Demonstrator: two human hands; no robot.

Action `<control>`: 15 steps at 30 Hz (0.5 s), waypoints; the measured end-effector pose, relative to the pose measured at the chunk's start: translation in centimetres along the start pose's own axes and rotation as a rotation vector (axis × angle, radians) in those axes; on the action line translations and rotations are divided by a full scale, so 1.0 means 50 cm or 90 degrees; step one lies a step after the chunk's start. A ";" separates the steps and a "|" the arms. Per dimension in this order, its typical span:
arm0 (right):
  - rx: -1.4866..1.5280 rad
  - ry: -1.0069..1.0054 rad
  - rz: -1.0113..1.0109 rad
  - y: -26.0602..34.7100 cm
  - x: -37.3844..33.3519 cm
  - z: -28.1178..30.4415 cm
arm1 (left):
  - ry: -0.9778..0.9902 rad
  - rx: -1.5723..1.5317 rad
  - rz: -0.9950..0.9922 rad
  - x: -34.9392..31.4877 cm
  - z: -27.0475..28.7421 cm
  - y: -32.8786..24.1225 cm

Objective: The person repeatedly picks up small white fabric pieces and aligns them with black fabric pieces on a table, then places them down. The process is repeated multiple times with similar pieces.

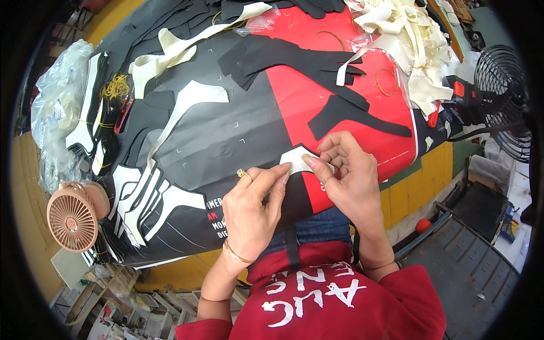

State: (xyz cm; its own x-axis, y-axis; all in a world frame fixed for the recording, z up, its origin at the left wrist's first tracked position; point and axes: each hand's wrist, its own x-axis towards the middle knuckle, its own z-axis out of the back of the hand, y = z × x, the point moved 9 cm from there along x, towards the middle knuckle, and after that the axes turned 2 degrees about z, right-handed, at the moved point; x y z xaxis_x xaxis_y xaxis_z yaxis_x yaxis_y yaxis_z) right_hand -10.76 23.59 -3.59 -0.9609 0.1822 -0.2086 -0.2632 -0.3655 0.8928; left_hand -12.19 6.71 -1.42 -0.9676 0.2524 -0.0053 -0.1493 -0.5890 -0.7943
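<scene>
Holding: from my end, I have the left hand [252, 207] pinching the left edge of the layered piece [297, 159], thumb and fingertip drawn together on it.
Right grip: I see the right hand [352, 178] with its thumb set on the white face and its other fingers curled; I cannot tell whether they close on it from behind.
Piece's place: it sits between both hands at the near side of the bench [243, 116], where the black half of the top meets the red.
Likely step: I judge it as lining up or pressing white onto black; a dark margin shows along the upper edge, but I cannot tell how firmly the layers hold.
Done pile: white-on-black pieces [182, 199] overlap at the lower left, finished or nearly so by my reading, too overlapped to count.
Tied bundles: I see banded bundles [86, 120] at the left edge, and cannot say whether they are finished.
White remaining: loose white strips [422, 51] heap in the far right corner.
Black remaining: black cut-outs [345, 115] lie bare across the red half.
Progress: I judge the batch well begun, with plenty left to pair.
</scene>
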 end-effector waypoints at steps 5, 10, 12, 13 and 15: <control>-0.021 0.003 0.001 0.005 0.001 -0.001 | 0.016 -0.005 0.020 0.002 -0.002 0.005; -0.034 -0.003 0.005 0.009 0.002 -0.002 | 0.016 -0.006 0.025 0.003 -0.002 0.006; -0.027 -0.002 0.000 0.008 0.003 -0.003 | 0.015 -0.003 0.023 0.004 -0.002 0.006; -0.034 -0.002 0.001 0.009 0.003 -0.002 | 0.017 -0.004 0.024 0.004 -0.003 0.007; -0.048 0.000 0.005 0.011 0.003 -0.002 | 0.018 -0.006 0.028 0.004 -0.003 0.007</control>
State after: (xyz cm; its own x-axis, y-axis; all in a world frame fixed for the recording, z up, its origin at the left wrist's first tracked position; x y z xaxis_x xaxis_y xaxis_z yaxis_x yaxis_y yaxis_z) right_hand -11.06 23.32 -3.18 -0.9629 0.1787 -0.2020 -0.2615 -0.4343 0.8620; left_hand -12.40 6.67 -1.79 -0.9670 0.2484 -0.0570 -0.1053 -0.5930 -0.7983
